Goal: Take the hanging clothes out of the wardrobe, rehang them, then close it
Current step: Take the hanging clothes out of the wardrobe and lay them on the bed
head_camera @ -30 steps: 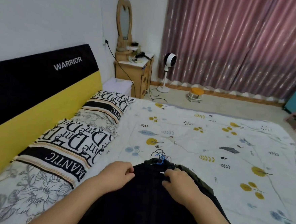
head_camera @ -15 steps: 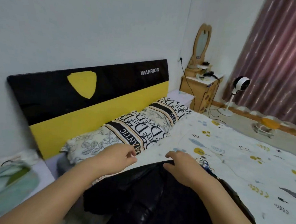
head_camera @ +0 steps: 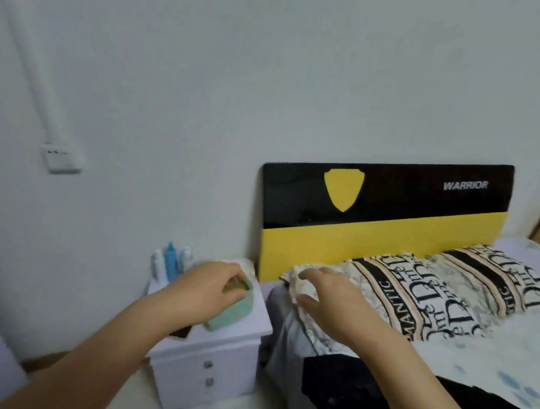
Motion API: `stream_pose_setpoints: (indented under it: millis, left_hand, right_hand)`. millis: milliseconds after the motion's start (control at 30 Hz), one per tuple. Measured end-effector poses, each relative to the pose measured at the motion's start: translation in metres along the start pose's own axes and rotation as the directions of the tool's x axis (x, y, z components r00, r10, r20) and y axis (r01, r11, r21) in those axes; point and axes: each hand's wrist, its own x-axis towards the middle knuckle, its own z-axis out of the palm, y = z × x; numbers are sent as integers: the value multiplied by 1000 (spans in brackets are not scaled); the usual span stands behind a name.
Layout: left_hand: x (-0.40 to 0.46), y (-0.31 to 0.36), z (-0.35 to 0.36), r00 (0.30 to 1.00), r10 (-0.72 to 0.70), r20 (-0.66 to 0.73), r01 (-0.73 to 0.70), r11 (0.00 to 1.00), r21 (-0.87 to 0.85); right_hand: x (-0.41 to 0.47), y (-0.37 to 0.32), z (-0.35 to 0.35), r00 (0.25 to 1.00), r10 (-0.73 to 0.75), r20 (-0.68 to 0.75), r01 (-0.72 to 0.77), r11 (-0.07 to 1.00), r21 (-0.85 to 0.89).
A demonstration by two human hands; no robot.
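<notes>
A pile of dark clothes (head_camera: pixel 338 391) lies on the bed (head_camera: pixel 476 346) at the lower right, its hangers out of sight. My left hand (head_camera: pixel 205 286) hovers in the air in front of the nightstand, fingers loosely curled, holding nothing. My right hand (head_camera: pixel 329 294) hovers over the near pillow with relaxed, slightly spread fingers and is also empty. Both hands are off the clothes. The wardrobe is not in view.
A white nightstand (head_camera: pixel 219 360) with two drawers stands left of the bed, carrying a green pouch (head_camera: pixel 232 312) and small bottles (head_camera: pixel 170 259). Patterned pillows (head_camera: pixel 448 287) lean against the black and yellow headboard (head_camera: pixel 389 219). A wall switch (head_camera: pixel 61 159) is at the left.
My view has swung left from the bed towards the wall and nightstand. Both hands have let go of the dark clothes and lifted off them.
</notes>
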Motion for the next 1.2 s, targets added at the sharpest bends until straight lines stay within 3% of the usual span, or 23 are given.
stream_pose_setpoints:
  millis: [267,533,700,967,1200]
  left_hand:
    - [-116,-151,-71,951,-289,-109,297,952,68]
    - [-218,-250,-116,836,-512,-199,527,849,27]
    - [-263,-290,-140,695,-669,-264,680,731,-64]
    - [-325,-338,-169,373,-842,-389,850,478,-221]
    - [-380,-361,-183,164,-902,-400,869,324,-374]
  right_hand:
    - [41,-189,45,941,-338,-22,339,939,55]
    - [62,-348,87,778,-628,27,618,771,152]
    - [80,-429,99,630,-775,52,755,627,192]
    - [103,-539,114,353,-932,89,888,363,283]
    - [95,-627,131,132,-989,71,922,149,359]
